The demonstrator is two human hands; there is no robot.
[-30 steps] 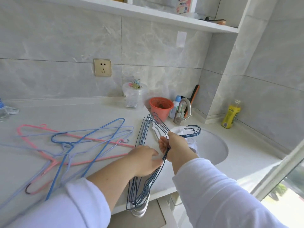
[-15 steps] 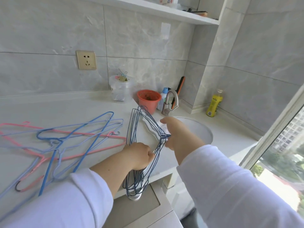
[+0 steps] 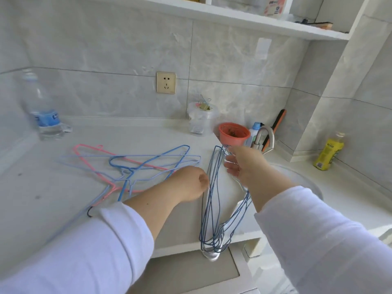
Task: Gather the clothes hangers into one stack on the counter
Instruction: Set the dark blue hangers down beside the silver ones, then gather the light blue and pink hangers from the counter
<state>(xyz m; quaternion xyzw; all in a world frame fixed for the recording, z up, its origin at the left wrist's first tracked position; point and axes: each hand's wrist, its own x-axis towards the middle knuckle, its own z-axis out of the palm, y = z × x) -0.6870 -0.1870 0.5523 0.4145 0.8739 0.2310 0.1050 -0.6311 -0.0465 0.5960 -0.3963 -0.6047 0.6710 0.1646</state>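
A bundle of several dark blue wire hangers (image 3: 214, 200) with a white one among them lies on the white counter (image 3: 63, 187), its lower end hanging over the front edge. My left hand (image 3: 191, 183) is closed in a fist against the bundle's left side, gripping it. My right hand (image 3: 244, 164) hovers at the bundle's upper right with fingers spread, touching or nearly touching the wires. A loose pile of pink, light blue and blue hangers (image 3: 131, 166) lies spread on the counter left of my left hand.
A water bottle (image 3: 42, 115) stands at the back left. Along the wall are a clear container with clips (image 3: 201, 122), an orange cup (image 3: 233, 134) and a faucet (image 3: 265, 139) over the sink basin (image 3: 301, 183). A yellow bottle (image 3: 327, 151) stands at the far right.
My right hand has let go of the hook side of the bundle and opened. The bundle now lies flatter on the counter. My view has swung to the left.
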